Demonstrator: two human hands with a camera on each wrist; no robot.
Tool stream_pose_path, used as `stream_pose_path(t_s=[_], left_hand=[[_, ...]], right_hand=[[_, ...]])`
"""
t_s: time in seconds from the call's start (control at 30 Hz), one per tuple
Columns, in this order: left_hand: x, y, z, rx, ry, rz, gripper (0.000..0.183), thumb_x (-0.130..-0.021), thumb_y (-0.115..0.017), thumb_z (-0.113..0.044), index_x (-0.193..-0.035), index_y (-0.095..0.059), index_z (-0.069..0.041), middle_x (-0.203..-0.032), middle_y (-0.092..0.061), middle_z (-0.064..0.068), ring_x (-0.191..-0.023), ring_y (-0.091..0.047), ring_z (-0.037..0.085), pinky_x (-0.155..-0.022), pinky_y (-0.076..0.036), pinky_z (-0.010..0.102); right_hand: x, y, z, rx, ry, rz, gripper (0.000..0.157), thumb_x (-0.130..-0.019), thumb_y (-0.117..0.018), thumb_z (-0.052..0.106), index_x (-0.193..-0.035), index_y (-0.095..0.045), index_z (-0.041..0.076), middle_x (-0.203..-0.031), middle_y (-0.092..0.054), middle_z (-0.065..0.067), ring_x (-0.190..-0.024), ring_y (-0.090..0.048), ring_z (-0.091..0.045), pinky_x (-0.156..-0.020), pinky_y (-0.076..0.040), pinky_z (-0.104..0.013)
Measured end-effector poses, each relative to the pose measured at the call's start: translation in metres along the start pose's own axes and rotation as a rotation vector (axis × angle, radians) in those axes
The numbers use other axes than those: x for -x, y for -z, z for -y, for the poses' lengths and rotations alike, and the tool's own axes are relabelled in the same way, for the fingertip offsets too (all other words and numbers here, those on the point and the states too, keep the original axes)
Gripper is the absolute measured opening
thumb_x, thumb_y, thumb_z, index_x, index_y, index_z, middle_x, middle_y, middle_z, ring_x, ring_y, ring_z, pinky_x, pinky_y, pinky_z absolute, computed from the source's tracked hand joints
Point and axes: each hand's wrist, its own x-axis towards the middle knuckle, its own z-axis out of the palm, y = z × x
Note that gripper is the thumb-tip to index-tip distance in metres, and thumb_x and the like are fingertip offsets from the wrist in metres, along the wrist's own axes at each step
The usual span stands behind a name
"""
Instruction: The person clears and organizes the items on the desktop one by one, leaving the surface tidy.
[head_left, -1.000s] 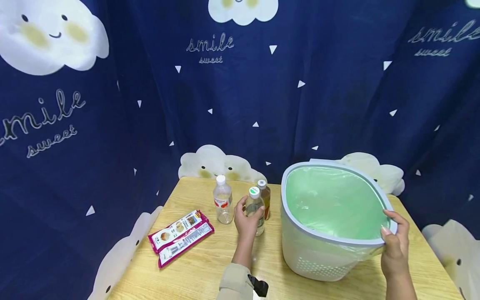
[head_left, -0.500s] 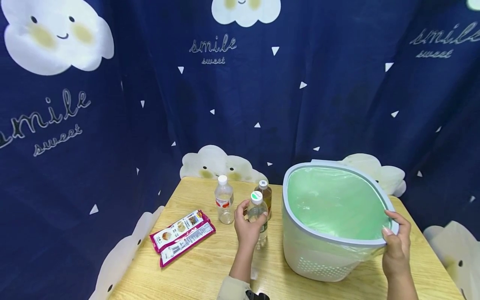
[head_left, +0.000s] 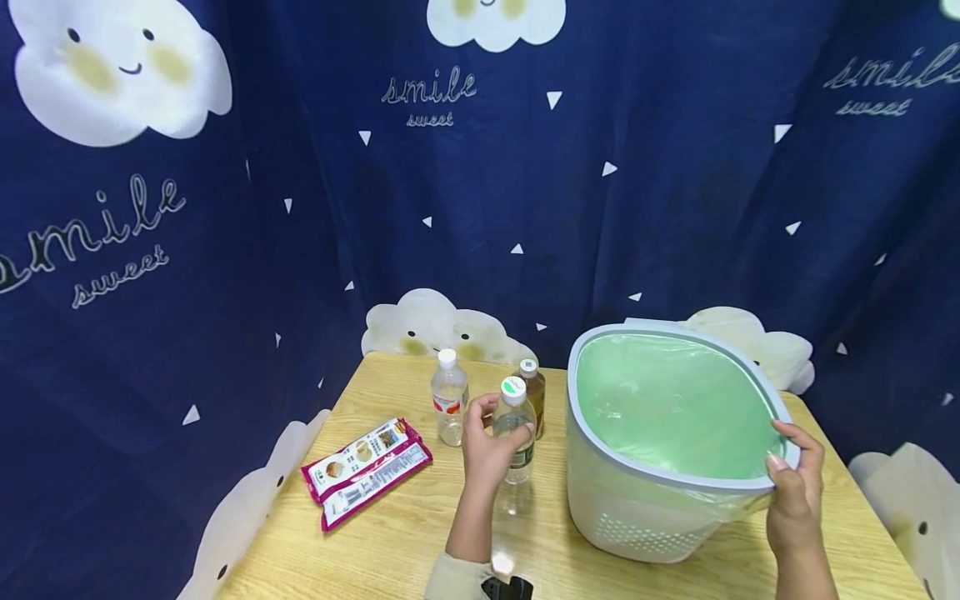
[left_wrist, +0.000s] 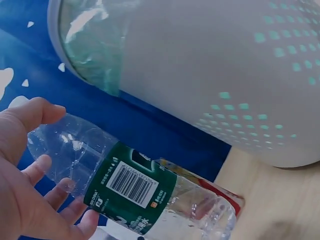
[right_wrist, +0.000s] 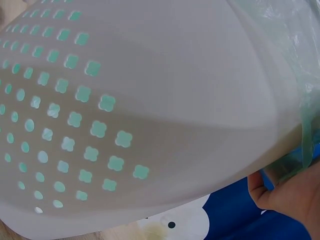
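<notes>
Steadying the bin (head_left: 637,504) seemed wise: left grip (head_left: 486,443) clamped round green-labelled bottle (left_wrist: 131,184), right grip (head_left: 797,487) clamped on rim (head_left: 712,482), four o'clock.

Narrow gap (green-labelled bottle (head_left: 522,458) left, bin (head_left: 622,500) right)

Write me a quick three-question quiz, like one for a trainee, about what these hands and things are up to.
1. What is the left hand holding?
A) the packet
B) the bottle with the green label
C) the bin

2. True or false: the packet is inside the bin.

3. Fill in the blank: the right hand is gripping the bin by its ____.

Key
1. B
2. False; the packet lies on the table.
3. rim
</notes>
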Motion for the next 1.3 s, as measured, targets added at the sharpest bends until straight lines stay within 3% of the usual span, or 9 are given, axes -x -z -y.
stream_pose_path(t_s=[0.43,0.73,1.07,1.3], left_hand=[[-0.005,0.009,-0.022,0.051,0.012,0.040,0.057,-0.061,-0.081,-0.011,-0.112,-0.056,-0.013,-0.110,-0.052,0.010,-0.102,-0.046,0.032,-0.084,-0.037,0.050],[-0.008,0.011,-0.040,0.079,-0.042,0.053,0.058,-0.062,-0.081,-0.011,-0.114,-0.055,-0.013,-0.111,-0.054,0.011,-0.103,-0.046,0.029,-0.082,-0.038,0.049],[-0.008,0.016,-0.063,0.069,-0.093,0.036,0.058,-0.063,-0.082,-0.012,-0.115,-0.056,-0.017,-0.109,-0.053,0.003,-0.104,-0.047,0.024,-0.080,-0.038,0.042],[-0.012,0.017,-0.080,0.108,-0.110,0.073,0.058,-0.064,-0.079,-0.008,-0.116,-0.055,-0.013,-0.109,-0.053,0.004,-0.104,-0.047,0.023,-0.082,-0.038,0.043]], right_hand=[[0.000,-0.001,0.002,0.011,0.016,0.023,0.044,-0.080,-0.036,-0.004,-0.122,-0.047,0.000,-0.120,-0.038,-0.016,-0.099,-0.045,-0.019,-0.079,-0.041,-0.019],[-0.003,-0.003,0.002,0.002,0.011,0.009,0.044,-0.078,-0.036,-0.004,-0.121,-0.049,0.000,-0.120,-0.038,-0.016,-0.099,-0.044,-0.020,-0.079,-0.041,-0.019],[-0.004,-0.001,0.000,-0.015,0.016,0.021,0.044,-0.079,-0.035,-0.005,-0.121,-0.048,0.000,-0.121,-0.036,-0.015,-0.099,-0.044,-0.019,-0.079,-0.041,-0.018],[0.000,0.000,0.001,0.015,0.010,0.013,0.044,-0.079,-0.036,-0.004,-0.121,-0.048,0.000,-0.121,-0.036,-0.016,-0.099,-0.045,-0.019,-0.079,-0.041,-0.018]])
